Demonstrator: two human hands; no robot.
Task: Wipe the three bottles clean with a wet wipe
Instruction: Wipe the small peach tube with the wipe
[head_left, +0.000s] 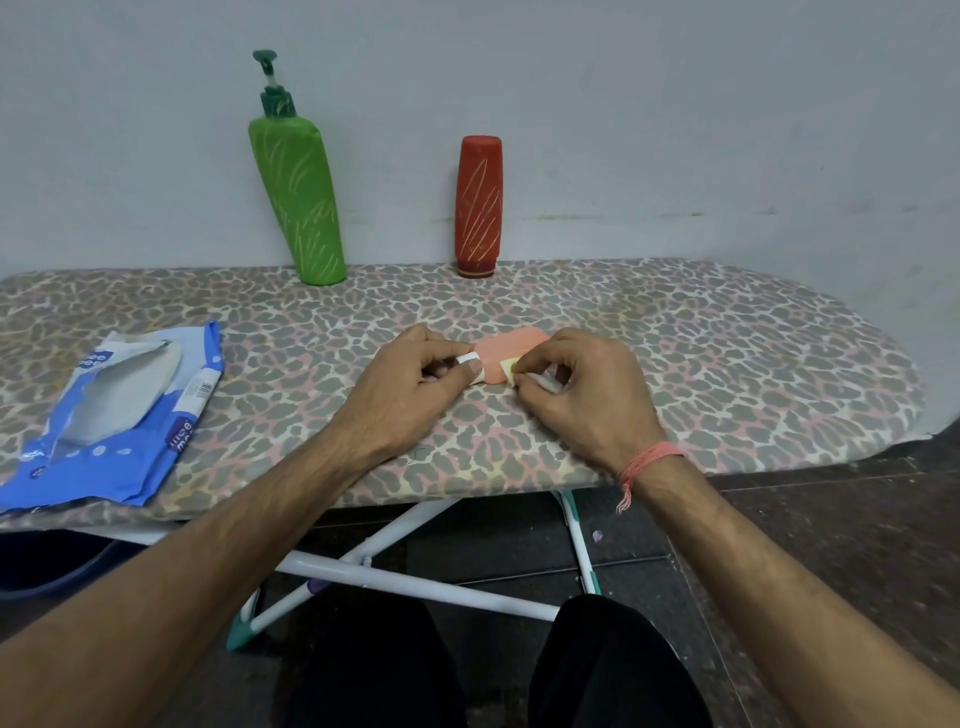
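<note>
Here, the work surface is an ironing board (727, 364) with a padded cover printed in a leopard pattern of grey, pink and cream, and its rounded end lies to the right. Under it the white crossed legs (415, 577) with teal feet stand on a dark floor (857, 519), and behind it a pale grey-blue wall (623, 104) with some marks fills the background. At the back edge of the board, close to the wall, a green pump bottle (298, 202) stands with a lean, and to its right a red bottle (479, 208) stands on its cap; both carry thin yellowish scribbled lines. On the left part of the board lies an opened blue and white wet wipe pack (111, 415); its printed letters are partly legible, something like "mee", and a barcode label is visible, but I cannot read the full brand. Near the middle of the board a small salmon-pink bottle (511, 351) with a white cap lies on its side between the two hands. The left hand (415, 387) holds the cap end with curled fingers and thumb. The right hand (582, 384) pinches a small pale wipe (511, 370) against the bottle with the fingertips. A pink thread bracelet (647, 462) is tied on the right wrist.
</note>
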